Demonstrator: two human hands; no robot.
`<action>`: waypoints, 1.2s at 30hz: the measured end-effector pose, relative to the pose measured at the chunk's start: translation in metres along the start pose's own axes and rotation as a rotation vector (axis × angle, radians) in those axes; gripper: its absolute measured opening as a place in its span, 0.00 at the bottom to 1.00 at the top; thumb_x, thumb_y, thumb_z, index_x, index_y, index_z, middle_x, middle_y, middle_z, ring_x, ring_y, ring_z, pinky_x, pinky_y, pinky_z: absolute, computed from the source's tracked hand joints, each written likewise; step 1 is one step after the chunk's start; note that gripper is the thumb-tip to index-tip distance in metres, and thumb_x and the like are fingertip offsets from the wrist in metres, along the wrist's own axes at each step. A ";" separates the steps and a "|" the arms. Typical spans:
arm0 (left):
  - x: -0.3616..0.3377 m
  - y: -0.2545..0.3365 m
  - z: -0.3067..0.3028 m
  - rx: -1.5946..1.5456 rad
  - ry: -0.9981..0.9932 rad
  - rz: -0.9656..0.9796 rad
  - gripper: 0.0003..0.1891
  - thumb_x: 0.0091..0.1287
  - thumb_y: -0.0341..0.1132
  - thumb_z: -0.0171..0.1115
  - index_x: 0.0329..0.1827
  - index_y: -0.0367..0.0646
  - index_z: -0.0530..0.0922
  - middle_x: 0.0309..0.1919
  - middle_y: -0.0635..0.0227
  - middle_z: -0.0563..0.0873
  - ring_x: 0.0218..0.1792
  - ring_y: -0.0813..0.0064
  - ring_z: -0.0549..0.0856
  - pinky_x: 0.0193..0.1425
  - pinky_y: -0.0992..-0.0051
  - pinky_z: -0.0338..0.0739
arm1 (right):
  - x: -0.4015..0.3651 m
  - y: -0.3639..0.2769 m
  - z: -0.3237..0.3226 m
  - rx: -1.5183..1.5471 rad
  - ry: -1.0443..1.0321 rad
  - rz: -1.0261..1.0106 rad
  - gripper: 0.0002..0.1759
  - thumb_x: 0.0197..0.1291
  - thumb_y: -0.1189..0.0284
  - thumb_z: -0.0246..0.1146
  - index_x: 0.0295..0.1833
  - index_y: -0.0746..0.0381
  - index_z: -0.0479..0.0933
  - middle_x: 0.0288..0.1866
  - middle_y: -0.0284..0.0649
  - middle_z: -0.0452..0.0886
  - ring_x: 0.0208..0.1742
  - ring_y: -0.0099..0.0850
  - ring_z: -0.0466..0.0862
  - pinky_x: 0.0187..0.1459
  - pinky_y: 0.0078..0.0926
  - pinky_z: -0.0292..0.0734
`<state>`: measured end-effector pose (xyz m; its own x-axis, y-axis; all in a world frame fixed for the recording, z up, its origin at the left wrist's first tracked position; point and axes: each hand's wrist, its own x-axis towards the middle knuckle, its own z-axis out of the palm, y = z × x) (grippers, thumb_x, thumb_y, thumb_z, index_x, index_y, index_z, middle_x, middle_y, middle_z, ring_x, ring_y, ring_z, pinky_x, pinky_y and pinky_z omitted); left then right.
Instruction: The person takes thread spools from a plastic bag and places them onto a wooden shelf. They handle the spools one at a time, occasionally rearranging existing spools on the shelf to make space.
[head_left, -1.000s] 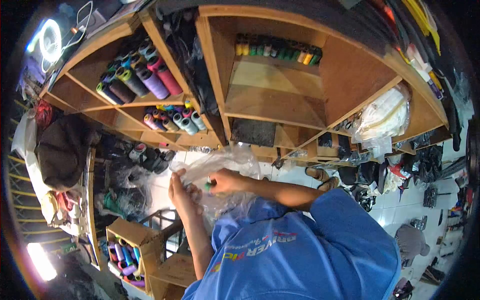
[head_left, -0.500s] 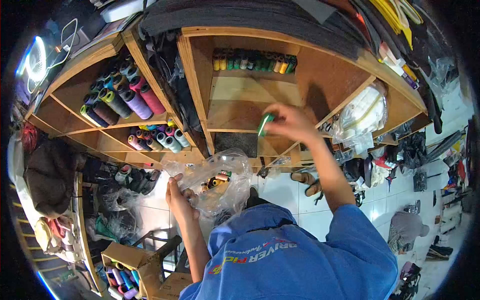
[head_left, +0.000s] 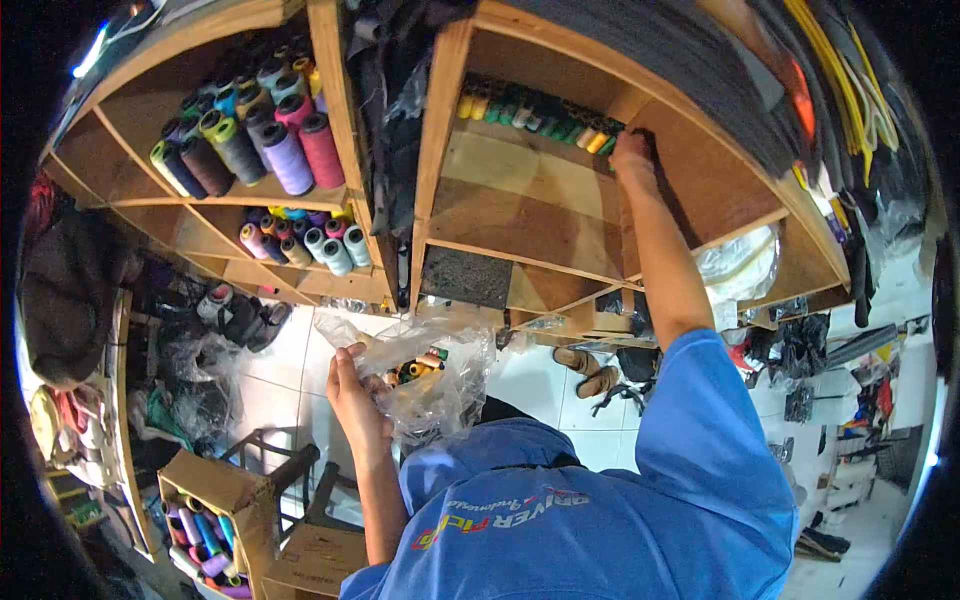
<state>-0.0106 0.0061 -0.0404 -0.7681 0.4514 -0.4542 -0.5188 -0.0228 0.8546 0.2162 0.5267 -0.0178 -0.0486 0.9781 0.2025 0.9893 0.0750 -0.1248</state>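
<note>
My left hand grips the edge of a clear plastic bag, with several small thread spools visible inside. My right hand reaches deep into the upper shelf compartment, at the right end of a row of small thread spools along its back. Those spools are yellow, green, pale and orange. The right fingers are closed around a green thread spool, mostly hidden by the hand.
Larger thread cones fill the left shelf compartment, with smaller ones below. A cardboard box of cones stands at lower left. A wooden divider edges the compartment. Sandals lie on the tiled floor.
My right hand has carried the green spool up and back to the end of the row. My left hand still holds the bag, and the view has shifted.
</note>
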 end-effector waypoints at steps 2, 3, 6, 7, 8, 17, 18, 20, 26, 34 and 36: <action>0.000 0.000 -0.003 -0.006 0.026 -0.006 0.18 0.72 0.47 0.47 0.43 0.41 0.77 0.22 0.72 0.74 0.15 0.86 0.67 0.17 0.82 0.60 | 0.019 0.010 0.012 0.091 0.013 0.009 0.15 0.53 0.70 0.66 0.46 0.64 0.78 0.48 0.52 0.80 0.50 0.50 0.80 0.50 0.41 0.77; 0.000 0.001 -0.003 -0.024 0.041 0.010 0.18 0.72 0.47 0.48 0.43 0.41 0.77 0.22 0.72 0.74 0.15 0.86 0.67 0.18 0.83 0.60 | 0.016 0.005 0.009 0.061 0.031 0.017 0.14 0.55 0.70 0.63 0.46 0.65 0.78 0.48 0.52 0.81 0.48 0.49 0.81 0.49 0.41 0.77; 0.000 0.005 0.000 -0.053 0.091 0.030 0.18 0.72 0.48 0.48 0.42 0.42 0.77 0.21 0.73 0.74 0.15 0.86 0.67 0.18 0.83 0.59 | -0.006 -0.014 -0.014 -0.011 0.019 0.002 0.12 0.59 0.71 0.58 0.45 0.66 0.78 0.48 0.51 0.81 0.48 0.47 0.82 0.47 0.42 0.78; 0.001 0.010 0.002 -0.050 0.114 0.021 0.18 0.72 0.48 0.48 0.42 0.42 0.77 0.20 0.74 0.73 0.14 0.86 0.67 0.17 0.83 0.59 | -0.008 -0.018 -0.018 -0.054 0.003 -0.004 0.13 0.60 0.71 0.57 0.46 0.66 0.78 0.48 0.51 0.81 0.48 0.47 0.82 0.47 0.42 0.79; 0.001 0.012 0.003 -0.046 0.137 0.011 0.18 0.72 0.48 0.48 0.42 0.42 0.77 0.19 0.74 0.73 0.14 0.86 0.66 0.17 0.83 0.58 | -0.006 -0.019 -0.015 -0.142 -0.021 0.003 0.13 0.62 0.70 0.55 0.46 0.66 0.78 0.47 0.51 0.81 0.49 0.46 0.82 0.48 0.42 0.78; 0.021 0.001 -0.018 -0.023 0.145 0.058 0.17 0.72 0.49 0.48 0.42 0.43 0.76 0.13 0.77 0.68 0.10 0.87 0.62 0.13 0.82 0.52 | -0.019 -0.030 -0.030 -0.250 -0.033 -0.056 0.18 0.67 0.66 0.46 0.48 0.66 0.77 0.50 0.52 0.79 0.52 0.45 0.80 0.49 0.43 0.78; 0.022 0.000 -0.019 -0.020 0.140 0.062 0.17 0.71 0.49 0.48 0.42 0.43 0.76 0.13 0.77 0.68 0.10 0.87 0.63 0.13 0.83 0.52 | -0.016 -0.029 -0.025 -0.158 -0.016 -0.022 0.18 0.67 0.67 0.46 0.48 0.66 0.77 0.51 0.52 0.79 0.52 0.45 0.80 0.49 0.43 0.79; 0.024 -0.001 -0.021 -0.011 0.128 0.072 0.18 0.71 0.49 0.48 0.42 0.43 0.76 0.14 0.77 0.69 0.10 0.87 0.63 0.13 0.83 0.52 | -0.009 -0.027 -0.015 -0.133 0.042 0.029 0.13 0.61 0.71 0.54 0.47 0.65 0.79 0.48 0.51 0.80 0.51 0.45 0.81 0.50 0.39 0.78; 0.017 0.008 -0.021 -0.048 0.099 0.001 0.19 0.72 0.48 0.48 0.41 0.40 0.77 0.25 0.71 0.78 0.15 0.88 0.65 0.17 0.84 0.58 | -0.017 -0.030 -0.050 -0.196 0.083 -0.182 0.15 0.55 0.66 0.61 0.42 0.66 0.80 0.44 0.53 0.82 0.46 0.46 0.83 0.46 0.39 0.78; 0.008 0.013 -0.012 -0.043 0.016 0.034 0.19 0.72 0.48 0.48 0.43 0.39 0.76 0.32 0.68 0.79 0.23 0.85 0.74 0.22 0.84 0.65 | -0.128 -0.053 -0.151 0.497 -0.528 -0.454 0.12 0.58 0.65 0.62 0.44 0.61 0.80 0.36 0.34 0.83 0.32 0.22 0.80 0.33 0.20 0.74; 0.002 0.016 -0.003 -0.038 0.025 0.062 0.18 0.72 0.48 0.48 0.44 0.40 0.76 0.18 0.75 0.72 0.12 0.88 0.64 0.13 0.85 0.57 | -0.193 -0.080 -0.161 0.780 -0.953 -0.552 0.16 0.62 0.62 0.60 0.50 0.60 0.79 0.40 0.36 0.83 0.34 0.23 0.80 0.36 0.21 0.77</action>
<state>-0.0215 0.0038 -0.0283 -0.8082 0.4256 -0.4070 -0.4833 -0.0844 0.8714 0.1689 0.3010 0.1097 -0.8024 0.5138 -0.3036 0.4902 0.2773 -0.8263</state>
